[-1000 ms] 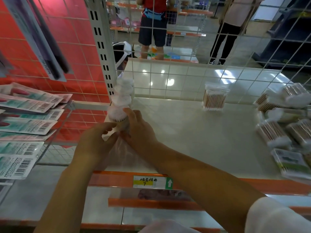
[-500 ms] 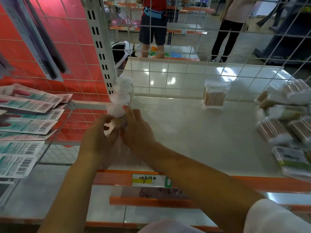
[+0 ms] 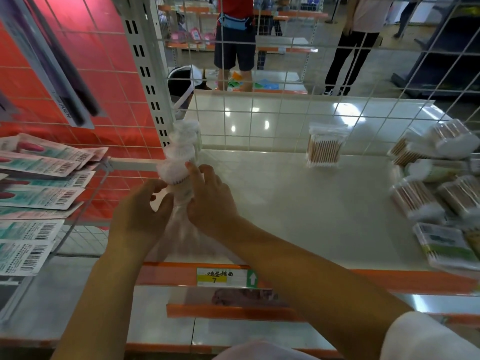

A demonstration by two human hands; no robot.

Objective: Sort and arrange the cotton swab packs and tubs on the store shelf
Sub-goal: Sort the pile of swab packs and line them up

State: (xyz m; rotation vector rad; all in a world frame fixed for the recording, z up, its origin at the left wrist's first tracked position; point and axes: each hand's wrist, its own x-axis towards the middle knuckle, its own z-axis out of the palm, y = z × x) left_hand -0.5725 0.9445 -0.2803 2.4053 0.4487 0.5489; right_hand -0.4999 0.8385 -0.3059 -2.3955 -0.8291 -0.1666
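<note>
Squaring the swab-tub row [image 3: 179, 154] at shelf [image 3: 285, 203] ten o'clock; left hand [image 3: 137, 216] and right hand [image 3: 210, 201] seemingly pinch the nearest pack; next, fetch from the three-o'clock pile [image 3: 439, 183]

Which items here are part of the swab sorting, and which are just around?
Job: swab pack row held by left hand and right hand; upright swab pack; swab pile; shelf.
Around: barcoded card packs; price label.

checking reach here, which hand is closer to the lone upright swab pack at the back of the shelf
Right. The right hand lies left of and in front of the swab pack; the left hand is farther left.
</note>
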